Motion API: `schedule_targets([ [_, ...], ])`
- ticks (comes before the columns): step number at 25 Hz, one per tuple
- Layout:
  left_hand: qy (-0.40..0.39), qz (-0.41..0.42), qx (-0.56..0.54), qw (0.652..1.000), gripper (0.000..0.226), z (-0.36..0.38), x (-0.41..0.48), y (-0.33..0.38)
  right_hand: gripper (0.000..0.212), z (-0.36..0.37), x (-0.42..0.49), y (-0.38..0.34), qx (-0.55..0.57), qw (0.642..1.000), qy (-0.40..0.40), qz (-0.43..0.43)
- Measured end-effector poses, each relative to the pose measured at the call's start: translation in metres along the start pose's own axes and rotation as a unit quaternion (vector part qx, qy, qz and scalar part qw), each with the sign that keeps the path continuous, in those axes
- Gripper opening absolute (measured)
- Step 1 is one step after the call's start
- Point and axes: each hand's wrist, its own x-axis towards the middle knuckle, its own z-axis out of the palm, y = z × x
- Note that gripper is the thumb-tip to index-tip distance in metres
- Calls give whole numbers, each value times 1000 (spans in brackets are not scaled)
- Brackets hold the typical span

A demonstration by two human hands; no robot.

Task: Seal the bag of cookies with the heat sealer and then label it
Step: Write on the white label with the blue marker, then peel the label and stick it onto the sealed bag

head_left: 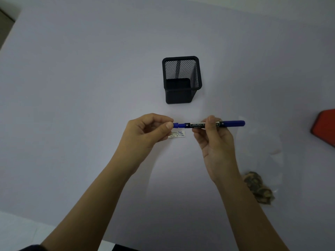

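Both hands on the blue marker (pixel 208 124), held level above the table (pixel 72 105), cap end at left.

Left hand (pixel 145 131): thumb and forefinger pinching the small blue cap (pixel 175 125) at the marker's left tip; cap looks seated or nearly so, can't tell which. Right hand (pixel 213 138): thumb and fingers pinching the black barrel mid-length, blue tail sticking out to the right. Label (pixel 177 134): small white slip with handwriting, flat on the table just below the marker, partly under the left fingers. Bag of cookies (pixel 259 187): clear plastic, lying on the table to the right of the right forearm, cookies bunched at the near end; no label on it, seal state not readable. Black mesh pen holder (pixel 182 78) upright beyond the hands. Red object (pixel 324 127) at right edge, cropped, can't identify.
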Motion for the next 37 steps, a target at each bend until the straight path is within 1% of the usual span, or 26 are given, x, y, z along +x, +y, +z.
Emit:
schedule_targets([
  [2, 1, 0, 2, 1000, 18, 1, -2, 1, 20, -1, -1, 0, -13, 1000, -6, -14],
  [6, 23, 12, 14, 1000, 7, 4, -2, 2, 19, -1, -4, 4, -53, 997, -24, -58],
  [11, 49, 1, -10, 999, 10, 10, -5, 3, 18, 2, -4, 1, -62, 993, -43, -92],
  [13, 56, 3, -29, 998, 10, 13, -7, 5, 15, 4, -2, -7, -86, 988, -66, -110],
  [14, 65, 10, -40, 997, 10, 15, -6, 7, 16, 6, -1, -13, -98, 984, -82, -123],
  [16, 90, 38, -57, 994, 10, 17, 0, 16, 28, 12, 6, -29, -93, 979, -101, -150],
  [17, 98, 59, -60, 992, 10, 18, 4, 21, 34, 15, 10, -38, -75, 980, -92, -160],
  [19, 98, 110, -35, 989, 10, 17, 16, 32, 35, 21, 23, -56, -59, 972, -45, -221],
  [20, 103, 133, 1, 986, 13, 15, 22, 36, 35, 25, 29, -64, -87, 958, -26, -271],
  [22, 149, 162, 112, 969, 25, 9, 38, 40, 32, 31, 45, -71, -198, 909, -21, -367],
  [24, 191, 152, 207, 947, 35, 4, 53, 42, 26, 39, 63, -66, -323, 851, -43, -412],
  [25, 189, 144, 235, 943, 37, 4, 60, 39, 26, 42, 70, -60, -381, 823, -61, -417],
  [27, 163, 135, 256, 943, 40, 6, 70, 34, 28, 45, 82, -46, -481, 764, -90, -421],
  [28, 151, 132, 255, 946, 41, 8, 72, 32, 30, 45, 86, -39, -514, 740, -91, -424],
  [30, 147, 133, 245, 949, 40, 11, 74, 30, 36, 44, 91, -32, -552, 706, -66, -438],
  [32, 158, 144, 245, 946, 39, 12, 73, 30, 48, 43, 94, -32, -582, 686, -28, -435],
  [33, 172, 157, 242, 942, 39, 10, 70, 29, 56, 40, 94, -33, -595, 686, -23, -419],
  [34, 191, 170, 223, 941, 37, 8, 67, 26, 62, 35, 92, -35, -594, 695, -27, -404],
  [35, 218, 179, 189, 941, 33, 3, 62, 22, 66, 27, 89, -35, -573, 713, -28, -402],
  [37, 267, 165, 134, 940, 21, -5, 49, 4, 59, 3, 80, -28, -499, 761, -9, -414],
])
